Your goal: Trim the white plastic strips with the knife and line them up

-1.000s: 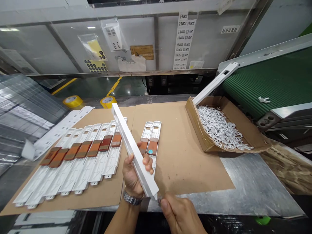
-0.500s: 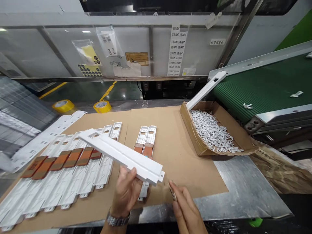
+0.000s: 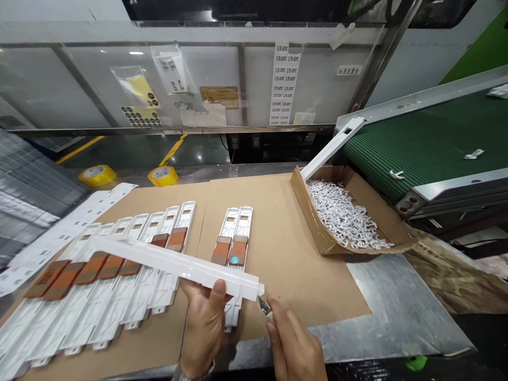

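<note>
My left hand (image 3: 205, 323) grips a long white plastic strip (image 3: 174, 263) near its right end, thumb on top. The strip slants across the view, raised above the cardboard. A craft knife (image 3: 264, 307) is pinched in my right hand (image 3: 294, 341), its blade tip close to the tab at the strip's right end; I cannot tell if they touch. Beneath and behind the held strip lie two similar white strips (image 3: 244, 218) with orange-brown blocks (image 3: 238, 247), one bearing a blue round sticker. More white strips with such blocks lie in a row (image 3: 107, 312) at the left.
A cardboard box (image 3: 317, 233) of small white plastic pieces (image 3: 345, 214) stands right, another white strip (image 3: 331, 148) leaning in it. Beyond is a green conveyor belt (image 3: 432, 143). Two yellow tape rolls (image 3: 162, 175) lie at the back. Cardboard (image 3: 286, 222) covers the metal table (image 3: 397, 301).
My right hand has moved up and left, bringing the knife blade to the strip's end. The held strip has dropped slightly and turned flatter in view.
</note>
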Demonstrator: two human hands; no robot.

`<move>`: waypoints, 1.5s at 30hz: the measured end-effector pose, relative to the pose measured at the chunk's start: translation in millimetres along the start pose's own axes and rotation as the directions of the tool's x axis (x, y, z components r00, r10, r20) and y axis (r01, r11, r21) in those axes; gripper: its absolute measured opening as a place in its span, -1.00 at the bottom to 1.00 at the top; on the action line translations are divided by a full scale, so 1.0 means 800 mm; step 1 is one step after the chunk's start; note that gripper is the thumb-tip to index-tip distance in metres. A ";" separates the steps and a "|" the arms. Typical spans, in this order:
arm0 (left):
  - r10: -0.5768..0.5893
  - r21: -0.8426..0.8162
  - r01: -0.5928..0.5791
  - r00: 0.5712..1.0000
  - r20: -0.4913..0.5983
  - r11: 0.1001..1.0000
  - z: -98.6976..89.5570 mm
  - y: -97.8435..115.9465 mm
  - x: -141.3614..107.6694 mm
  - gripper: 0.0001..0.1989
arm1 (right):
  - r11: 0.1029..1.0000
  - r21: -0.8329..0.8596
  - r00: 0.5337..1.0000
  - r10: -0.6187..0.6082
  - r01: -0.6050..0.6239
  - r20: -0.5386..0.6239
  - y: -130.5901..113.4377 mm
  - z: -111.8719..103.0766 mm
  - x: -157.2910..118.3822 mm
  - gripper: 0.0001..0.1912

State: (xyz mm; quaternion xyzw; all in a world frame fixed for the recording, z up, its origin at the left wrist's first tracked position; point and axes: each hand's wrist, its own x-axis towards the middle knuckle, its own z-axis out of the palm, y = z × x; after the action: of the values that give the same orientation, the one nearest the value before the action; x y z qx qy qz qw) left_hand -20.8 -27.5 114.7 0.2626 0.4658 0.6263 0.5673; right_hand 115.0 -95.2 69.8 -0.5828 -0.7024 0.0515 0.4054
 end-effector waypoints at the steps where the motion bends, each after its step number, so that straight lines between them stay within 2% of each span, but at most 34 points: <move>1: -0.004 0.004 0.004 1.000 -0.001 1.000 0.000 -0.001 0.000 -0.22 | 1.000 -0.006 1.000 -0.007 0.007 0.000 0.000 0.000 0.001 -0.65; 11: -0.054 0.054 0.056 0.998 -0.042 0.997 0.003 0.000 -0.002 -0.28 | 0.995 -0.094 0.999 -0.026 0.029 0.027 0.003 -0.001 -0.002 -0.62; 16: -0.053 0.036 0.055 0.997 -0.060 0.998 0.002 0.001 -0.003 -0.27 | 0.987 -0.159 0.997 0.001 0.010 0.071 0.020 -0.010 -0.002 -0.61; 18: -0.093 0.007 0.093 0.995 -0.043 0.996 0.000 0.000 -0.004 -0.34 | 0.992 -0.122 0.996 0.029 -0.019 0.084 0.030 -0.016 0.000 -0.61; 20: -0.186 -0.032 0.185 0.983 -0.005 0.982 -0.001 -0.001 -0.006 -0.35 | 0.997 -0.056 0.994 0.055 -0.050 0.092 0.042 -0.021 0.002 -0.61; 22: -0.322 -0.099 0.327 0.945 0.064 0.940 -0.001 -0.007 -0.008 -0.30 | 0.995 -0.034 0.994 0.094 -0.092 0.064 0.054 -0.028 0.004 -0.60; 24: -0.466 -0.149 0.489 0.869 0.166 0.860 -0.001 -0.018 -0.011 -0.25 | 0.989 -0.054 0.990 0.136 -0.135 0.018 0.066 -0.037 0.004 -0.60; 26: -0.558 -0.133 0.594 0.797 0.229 0.794 0.000 -0.035 -0.016 -0.25 | 0.979 -0.074 0.982 0.188 -0.188 0.001 0.079 -0.047 0.003 -0.59; 31: -0.656 0.018 0.675 0.709 0.261 0.737 -0.002 -0.093 -0.028 -0.26 | 0.932 -0.071 0.934 0.358 -0.356 0.008 0.099 -0.069 -0.001 -0.60; 36: -0.675 0.135 0.672 0.669 0.311 0.728 -0.012 -0.134 -0.033 -0.20 | 0.848 0.046 0.848 0.529 -0.529 -0.003 0.104 -0.065 -0.005 -0.58; 37: -0.671 0.154 0.662 0.670 0.317 0.733 -0.015 -0.141 -0.035 -0.18 | 0.835 0.059 0.836 0.548 -0.547 -0.007 0.105 -0.063 -0.006 -0.58; 38: -0.651 0.167 0.635 0.688 0.320 0.754 -0.018 -0.147 -0.036 -0.17 | 0.828 0.064 0.830 0.558 -0.556 -0.008 0.108 -0.060 -0.007 -0.58; 42: -0.441 0.245 0.378 0.843 0.309 0.893 -0.028 -0.175 -0.047 -0.18 | 0.859 0.026 0.859 0.509 -0.511 0.061 0.123 -0.052 -0.007 -0.57; 45: -0.342 0.399 0.206 0.888 0.308 0.894 -0.032 -0.193 -0.054 -0.16 | 0.879 -0.009 0.876 0.476 -0.477 0.083 0.132 -0.050 -0.002 -0.57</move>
State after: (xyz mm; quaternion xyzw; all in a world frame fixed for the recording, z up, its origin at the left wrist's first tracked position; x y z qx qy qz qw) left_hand 38.7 -88.2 -23.8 0.4041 0.4886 0.3831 0.6717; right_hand 222.5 -79.4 37.9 -0.7326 -0.5533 0.1778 0.3543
